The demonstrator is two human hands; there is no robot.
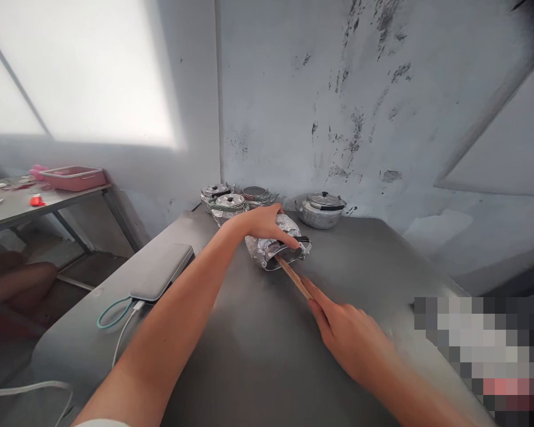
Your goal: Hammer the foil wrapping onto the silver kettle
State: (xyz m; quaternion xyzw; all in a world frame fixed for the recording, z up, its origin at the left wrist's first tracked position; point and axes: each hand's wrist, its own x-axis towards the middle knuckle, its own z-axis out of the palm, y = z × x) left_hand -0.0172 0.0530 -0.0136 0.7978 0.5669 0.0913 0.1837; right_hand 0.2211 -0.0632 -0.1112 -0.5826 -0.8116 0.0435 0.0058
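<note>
My left hand (267,224) is wrapped over a small silvery pot (257,250) that lies tilted on the grey table, its mouth facing me. A black handle (301,239) shows by the thumb. In my right hand (345,323) is a thin wooden stick (295,279), gripped between thumb and fingers, and its far end goes inside the mouth of the pot. What the tip touches in there is hidden. Behind my left hand stand lidded pots (230,203) and an open pot (254,193). Farther right is another lidded pot (323,210).
A grey power bank (162,273) with a white cable and a teal loop lies on the table (249,362) at left. On a side table (62,201) sits a pink basket (75,179). A person's bare limb (22,281) shows below it. A stained wall (293,107) bounds the back.
</note>
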